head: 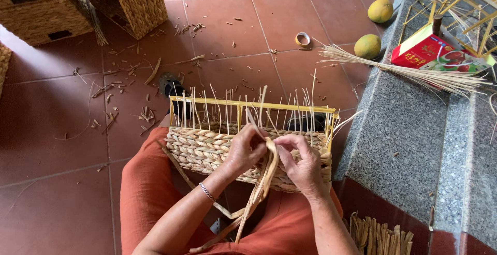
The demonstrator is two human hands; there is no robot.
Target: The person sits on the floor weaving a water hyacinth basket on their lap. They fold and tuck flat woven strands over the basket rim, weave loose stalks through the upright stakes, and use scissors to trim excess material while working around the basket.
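Straw strand [265, 175] is gripped by left hand [246, 149] and right hand [300, 162] at half-woven basket [207, 149] on lap.

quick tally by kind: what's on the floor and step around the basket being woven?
Half-woven basket on yellow frame: 1
Finished woven baskets at top left: 2
Round yellow-green fruits: 2
Tape roll: 1
Red carton: 1
Tied bundle of thin reeds: 1
Total: 8

The left hand and right hand hold a flat fibre strand.
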